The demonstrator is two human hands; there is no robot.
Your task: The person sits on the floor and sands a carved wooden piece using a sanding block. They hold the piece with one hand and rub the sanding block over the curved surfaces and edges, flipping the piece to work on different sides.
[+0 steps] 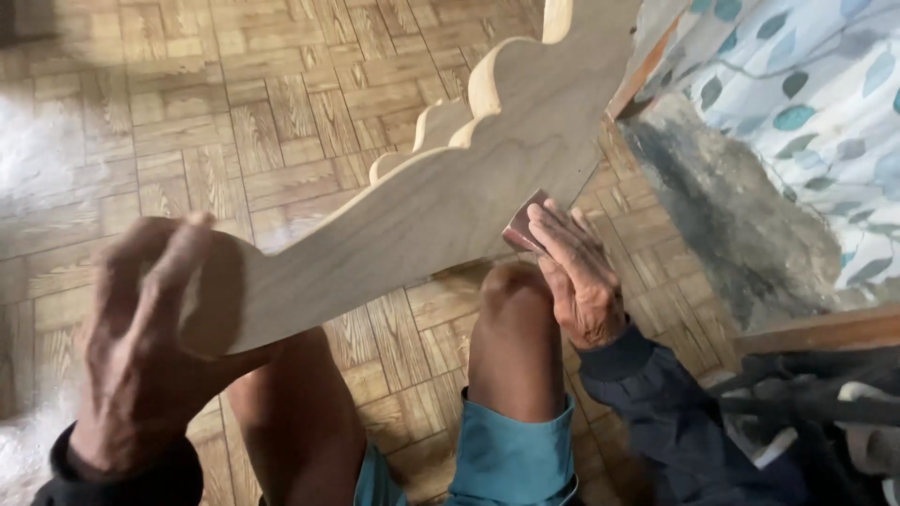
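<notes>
- Across the person's bare knees lies a long wooden board (422,220), running from the lower left of the view up toward the top right corner.
- The board is pale, unfinished wood with a fine grain showing on its broad face; its far edge is cut in a row of rounded scallops, its near edge runs straight, and the end nearest the person is rounded off.
- The left hand (141,347) is wrapped around that rounded near end of the board, fingers curled over the top and thumb side pressed to the face, so it is closed firmly on the wood.
- The right hand (577,272) lies against the board's straight near edge, about midway along it, fingers stretched nearly flat and pressing a small folded piece of sandpaper (523,223) to the wood; the sandpaper shows a reddish-brown side.
- Both wrists come out of dark sleeves, and blue-green shorts (511,454) show below the board, above the knees.
- Under the board is a wood parquet floor (187,112) in small square blocks.
- To the right of the board's far end hangs a pale cloth (816,112) printed with blue-green leaves, beside a rough grey patch of wall.
</notes>
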